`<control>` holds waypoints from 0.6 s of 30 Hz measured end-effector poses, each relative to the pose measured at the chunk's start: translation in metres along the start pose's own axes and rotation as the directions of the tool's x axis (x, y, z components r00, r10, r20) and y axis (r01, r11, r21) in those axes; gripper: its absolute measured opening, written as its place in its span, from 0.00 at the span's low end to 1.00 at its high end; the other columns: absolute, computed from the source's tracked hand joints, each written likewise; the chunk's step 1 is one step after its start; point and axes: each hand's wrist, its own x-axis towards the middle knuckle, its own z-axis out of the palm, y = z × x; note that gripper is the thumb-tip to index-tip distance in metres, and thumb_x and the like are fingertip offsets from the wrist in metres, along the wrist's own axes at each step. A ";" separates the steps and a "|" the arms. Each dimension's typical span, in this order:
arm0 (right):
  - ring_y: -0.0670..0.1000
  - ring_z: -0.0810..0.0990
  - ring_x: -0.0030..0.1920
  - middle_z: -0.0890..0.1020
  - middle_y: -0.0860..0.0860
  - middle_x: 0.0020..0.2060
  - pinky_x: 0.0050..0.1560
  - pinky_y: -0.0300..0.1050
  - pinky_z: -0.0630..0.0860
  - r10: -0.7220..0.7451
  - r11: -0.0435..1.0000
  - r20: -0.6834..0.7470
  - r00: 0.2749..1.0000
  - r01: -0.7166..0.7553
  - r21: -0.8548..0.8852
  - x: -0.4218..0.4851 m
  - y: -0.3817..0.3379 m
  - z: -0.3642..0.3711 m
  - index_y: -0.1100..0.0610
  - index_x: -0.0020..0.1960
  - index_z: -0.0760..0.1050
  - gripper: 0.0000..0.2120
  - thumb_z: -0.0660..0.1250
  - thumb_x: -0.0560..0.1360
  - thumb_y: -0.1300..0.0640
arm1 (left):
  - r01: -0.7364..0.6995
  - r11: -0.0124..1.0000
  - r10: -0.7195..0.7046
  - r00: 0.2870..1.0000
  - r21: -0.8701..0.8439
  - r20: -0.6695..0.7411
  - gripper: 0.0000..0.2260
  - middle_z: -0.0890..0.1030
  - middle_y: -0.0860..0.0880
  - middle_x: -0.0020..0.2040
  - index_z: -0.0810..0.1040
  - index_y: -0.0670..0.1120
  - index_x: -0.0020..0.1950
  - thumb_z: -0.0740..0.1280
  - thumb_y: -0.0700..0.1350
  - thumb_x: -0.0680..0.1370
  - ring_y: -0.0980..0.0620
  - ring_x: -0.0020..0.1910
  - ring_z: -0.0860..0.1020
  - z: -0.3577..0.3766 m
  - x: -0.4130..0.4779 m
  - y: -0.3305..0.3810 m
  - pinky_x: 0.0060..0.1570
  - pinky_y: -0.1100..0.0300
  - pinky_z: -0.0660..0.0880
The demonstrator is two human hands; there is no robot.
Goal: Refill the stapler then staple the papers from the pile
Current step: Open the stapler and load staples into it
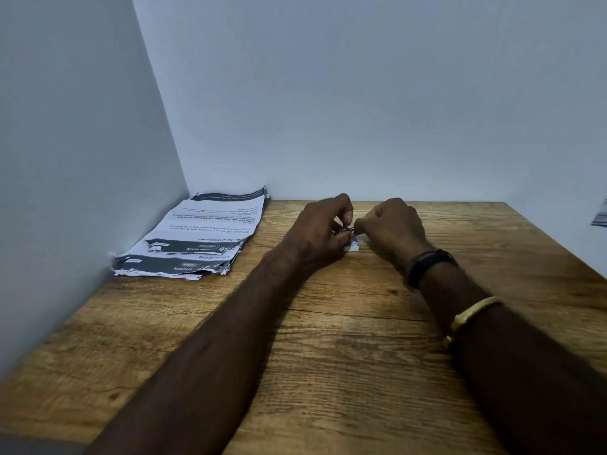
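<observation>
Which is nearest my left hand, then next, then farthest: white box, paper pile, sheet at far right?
From the left hand:
1. White box, right beside it.
2. Paper pile, left, in the corner.
3. Sheet, far right edge.

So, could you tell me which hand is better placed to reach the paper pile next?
Left, probably. The paper pile lies in the far left corner, on the left hand's side; the right hand would need to cross over it. Both hands pinch a small metal item.
</observation>
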 end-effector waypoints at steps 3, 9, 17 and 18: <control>0.57 0.83 0.41 0.85 0.54 0.35 0.48 0.54 0.81 -0.063 0.997 -0.043 0.997 0.061 -0.056 -0.003 -0.001 0.002 0.60 0.37 0.82 0.12 0.71 0.69 0.51 | 0.004 1.000 -0.004 1.000 0.001 -0.003 0.13 0.81 0.50 0.43 0.71 0.51 0.45 0.74 0.40 0.70 0.50 0.39 0.83 0.000 0.000 0.002 0.40 0.52 0.82; 0.57 0.79 0.47 0.83 0.52 0.37 0.48 0.50 0.73 -0.194 0.979 -0.096 0.976 0.187 -0.085 -0.004 -0.003 0.008 0.56 0.34 0.80 0.10 0.67 0.72 0.54 | -0.015 0.999 0.016 1.000 0.044 -0.025 0.11 0.82 0.47 0.43 0.74 0.44 0.47 0.74 0.37 0.71 0.47 0.41 0.82 -0.008 0.001 -0.001 0.44 0.50 0.82; 0.50 0.73 0.56 0.79 0.45 0.49 0.55 0.51 0.66 -0.470 0.882 -0.020 0.882 0.471 0.009 -0.004 0.001 0.015 0.48 0.40 0.77 0.04 0.69 0.74 0.52 | 0.139 0.983 -0.130 0.988 0.118 -0.082 0.11 0.82 0.46 0.44 0.74 0.44 0.46 0.76 0.39 0.71 0.46 0.41 0.83 -0.022 -0.006 -0.016 0.45 0.48 0.80; 0.49 0.71 0.57 0.78 0.44 0.51 0.54 0.49 0.61 -0.494 0.869 0.024 0.869 0.494 -0.019 -0.005 0.002 0.017 0.47 0.41 0.78 0.04 0.69 0.74 0.51 | 0.161 0.979 -0.151 0.985 0.126 -0.090 0.11 0.82 0.46 0.44 0.75 0.44 0.46 0.76 0.40 0.71 0.46 0.41 0.83 -0.023 -0.008 -0.018 0.45 0.48 0.80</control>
